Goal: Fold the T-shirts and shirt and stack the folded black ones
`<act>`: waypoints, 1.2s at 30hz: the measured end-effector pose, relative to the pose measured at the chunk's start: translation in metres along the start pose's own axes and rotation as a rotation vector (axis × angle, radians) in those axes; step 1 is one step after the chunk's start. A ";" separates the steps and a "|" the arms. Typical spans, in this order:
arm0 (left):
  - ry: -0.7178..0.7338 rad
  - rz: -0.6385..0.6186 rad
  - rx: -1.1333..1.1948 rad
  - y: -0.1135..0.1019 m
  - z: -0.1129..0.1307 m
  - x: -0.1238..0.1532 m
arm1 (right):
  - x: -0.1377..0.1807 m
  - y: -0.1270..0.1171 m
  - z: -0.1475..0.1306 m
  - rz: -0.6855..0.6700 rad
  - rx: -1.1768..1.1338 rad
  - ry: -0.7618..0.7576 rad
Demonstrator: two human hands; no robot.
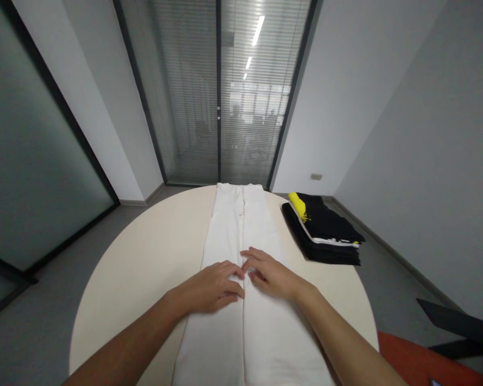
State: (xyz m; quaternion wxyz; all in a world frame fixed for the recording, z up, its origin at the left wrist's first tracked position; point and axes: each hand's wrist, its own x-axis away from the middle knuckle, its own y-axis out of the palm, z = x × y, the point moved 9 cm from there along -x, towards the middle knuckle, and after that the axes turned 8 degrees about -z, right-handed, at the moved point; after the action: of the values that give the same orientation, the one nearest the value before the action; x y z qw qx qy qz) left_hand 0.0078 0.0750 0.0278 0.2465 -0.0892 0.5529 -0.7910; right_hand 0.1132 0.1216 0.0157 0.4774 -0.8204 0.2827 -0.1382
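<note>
A long white garment [225, 343] lies spread over the table from my side to the far edge. A straight line runs down its middle, where two long panels meet. My left hand [215, 287] rests on the left panel, fingers bent and apart, their tips at that line. From the other side, my right hand [271, 273] touches the right panel, its fingers also spread and curled, with the fingertips of both hands almost meeting. Neither hand grips the cloth visibly. What kind of garment it is cannot be made out.
The round cream table [145, 257] carries a stack of folded black clothes [326, 225] with a yellow patch at its back right. An orange chair seat [410, 359] with a black armrest [459, 321] stands at the lower right. Glass panels with blinds [193, 96] rise behind.
</note>
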 end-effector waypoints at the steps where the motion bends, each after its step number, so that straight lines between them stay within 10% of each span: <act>1: 0.014 -0.005 -0.007 0.002 0.002 -0.002 | 0.001 0.001 0.002 -0.014 -0.008 0.016; 19: 0.003 0.017 0.040 0.006 -0.002 -0.001 | 0.004 -0.004 0.002 -0.068 -0.109 0.026; 36: 0.318 -0.206 -0.168 0.044 0.092 -0.010 | 0.015 -0.021 0.040 0.047 -0.256 0.082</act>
State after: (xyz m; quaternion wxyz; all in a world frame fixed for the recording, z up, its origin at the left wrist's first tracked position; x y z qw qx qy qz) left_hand 0.0673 -0.0086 0.0226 0.0656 -0.0397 0.6366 -0.7673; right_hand 0.1523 0.1487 0.0133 0.3599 -0.8614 0.3366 -0.1230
